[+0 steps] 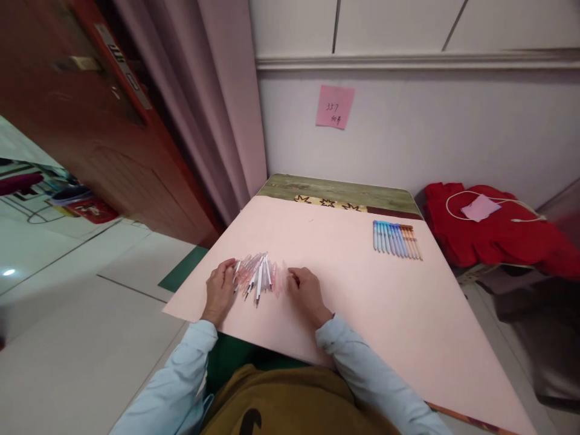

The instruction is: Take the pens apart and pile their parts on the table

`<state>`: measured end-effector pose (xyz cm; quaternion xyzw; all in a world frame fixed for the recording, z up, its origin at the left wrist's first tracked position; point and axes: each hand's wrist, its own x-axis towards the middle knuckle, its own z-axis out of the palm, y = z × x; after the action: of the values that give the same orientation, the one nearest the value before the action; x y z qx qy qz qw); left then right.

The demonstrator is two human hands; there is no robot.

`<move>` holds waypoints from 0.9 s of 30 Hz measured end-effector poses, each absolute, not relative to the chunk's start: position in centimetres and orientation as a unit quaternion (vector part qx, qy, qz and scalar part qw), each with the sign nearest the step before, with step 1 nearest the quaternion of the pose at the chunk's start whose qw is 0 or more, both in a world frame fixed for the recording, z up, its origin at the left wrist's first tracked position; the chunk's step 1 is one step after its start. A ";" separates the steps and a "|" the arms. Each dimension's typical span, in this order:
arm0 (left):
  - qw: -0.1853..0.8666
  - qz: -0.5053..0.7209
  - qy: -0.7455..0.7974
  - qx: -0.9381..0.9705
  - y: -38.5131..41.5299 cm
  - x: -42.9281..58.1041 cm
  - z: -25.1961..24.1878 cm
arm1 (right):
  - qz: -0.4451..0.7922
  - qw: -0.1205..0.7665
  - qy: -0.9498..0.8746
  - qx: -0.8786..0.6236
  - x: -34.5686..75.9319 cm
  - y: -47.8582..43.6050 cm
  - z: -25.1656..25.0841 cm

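A loose pile of clear pinkish pen barrels and white pen parts lies on the pink table cover between my hands. My left hand rests at the pile's left side, fingers bent but apart, fingertips touching its edge. On the right side, my right hand has its fingers curled in with the thumb close to them. Blurred pinkish pieces lie right beside those fingertips; what they grip, if anything, is hidden. Farther off to the right, several pens lie side by side in a neat row, from blue through violet to brown.
Pink paper covers the table, its patterned far end showing. Right of the table, a red cloth-covered seat carries a white cord and a pink note. A pink note sticks to the wall. A brown door stands left.
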<state>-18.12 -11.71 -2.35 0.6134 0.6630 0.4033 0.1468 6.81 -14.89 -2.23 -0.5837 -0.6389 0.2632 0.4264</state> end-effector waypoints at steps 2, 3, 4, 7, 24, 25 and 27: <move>0.143 0.402 0.662 0.616 -11.7 -18.1 -2.3 | 0.261 0.425 -0.643 -0.581 6.8 -14.9 -2.1; 0.140 0.401 0.662 0.618 -11.7 -18.1 -2.3 | 0.261 0.426 -0.641 -0.583 6.8 -15.0 -2.2; 0.136 0.399 0.662 0.620 -11.7 -18.1 -2.2 | 0.263 0.428 -0.637 -0.585 6.8 -15.0 -2.2; 0.126 0.392 0.662 0.626 -11.8 -18.1 -2.0 | 0.273 0.442 -0.619 -0.589 6.7 -14.9 -2.6; 0.044 0.232 0.552 0.799 -12.5 -17.0 -1.4 | 0.279 0.461 -0.635 -0.554 6.6 -14.9 -3.3; 0.043 0.216 0.545 0.809 -12.5 -16.9 -1.4 | 0.281 0.459 -0.635 -0.553 6.6 -14.9 -3.3; 0.042 0.198 0.537 0.819 -12.5 -16.8 -1.4 | 0.284 0.455 -0.637 -0.554 6.5 -14.9 -3.2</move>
<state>-16.84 -12.47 -1.41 0.8191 0.5369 0.1977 0.0419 6.54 -14.85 -3.19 -0.5537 -0.6366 0.2842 0.4555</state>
